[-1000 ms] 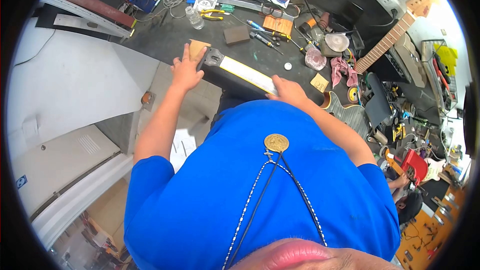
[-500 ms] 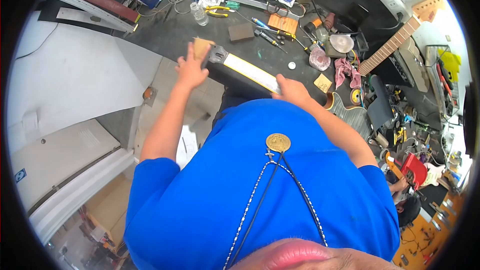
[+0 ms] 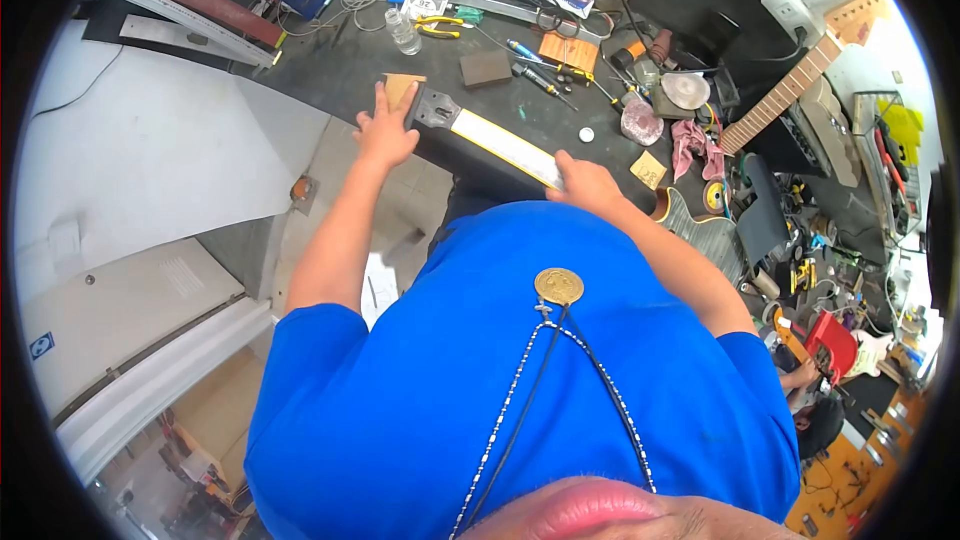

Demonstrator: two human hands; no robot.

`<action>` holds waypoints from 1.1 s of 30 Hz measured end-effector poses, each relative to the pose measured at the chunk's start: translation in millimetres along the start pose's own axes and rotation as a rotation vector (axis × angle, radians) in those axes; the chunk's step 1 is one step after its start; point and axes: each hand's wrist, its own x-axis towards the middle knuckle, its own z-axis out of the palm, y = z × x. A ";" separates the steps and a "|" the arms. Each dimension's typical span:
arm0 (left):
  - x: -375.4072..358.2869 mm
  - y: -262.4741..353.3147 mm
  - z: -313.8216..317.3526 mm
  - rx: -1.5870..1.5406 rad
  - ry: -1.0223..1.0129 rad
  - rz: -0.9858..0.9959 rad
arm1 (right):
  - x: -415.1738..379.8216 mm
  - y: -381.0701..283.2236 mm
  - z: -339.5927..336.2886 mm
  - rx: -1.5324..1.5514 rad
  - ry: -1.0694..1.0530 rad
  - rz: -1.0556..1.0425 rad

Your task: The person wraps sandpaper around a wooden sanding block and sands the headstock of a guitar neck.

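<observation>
My left hand is at the bench edge, its fingers on a tan piece that looks like folded sandpaper; a dark side shows beside it. Right beside the sandpaper is the dark grey, holed end of a long piece that looks like a guitar neck. Its upper face is white with yellow edges, and it slants down toward my body. My right hand grips the near end, thumb on top and other fingers mostly hidden.
On the dark bench are a glass bottle, yellow pliers, a dark block, screwdrivers and a white cap. A guitar body rests at right, beside a tan square. Another person is at lower right.
The tan sandpaper, blurred and tilted before, now appears sharp and flatter beneath my left fingers. My right hand keeps its grip; the view has shifted slightly.
</observation>
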 end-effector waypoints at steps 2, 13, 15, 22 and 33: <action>-22.2 21.7 -2.2 0.076 -0.035 0.110 | 2.4 -0.2 -5.1 0.003 0.012 0.010; -18.8 2.1 8.5 -0.003 0.005 0.005 | -10.7 24.5 21.4 0.011 0.261 -0.227; -6.6 -13.5 7.7 -0.016 0.030 -0.066 | -34.8 36.6 24.9 -0.132 0.367 -0.211; -34.5 7.1 14.6 -0.023 0.012 0.041 | -67.2 79.9 43.7 -0.070 0.190 0.121; -29.2 -6.5 29.2 -0.035 0.055 0.072 | -72.8 102.5 55.6 -0.159 0.233 0.127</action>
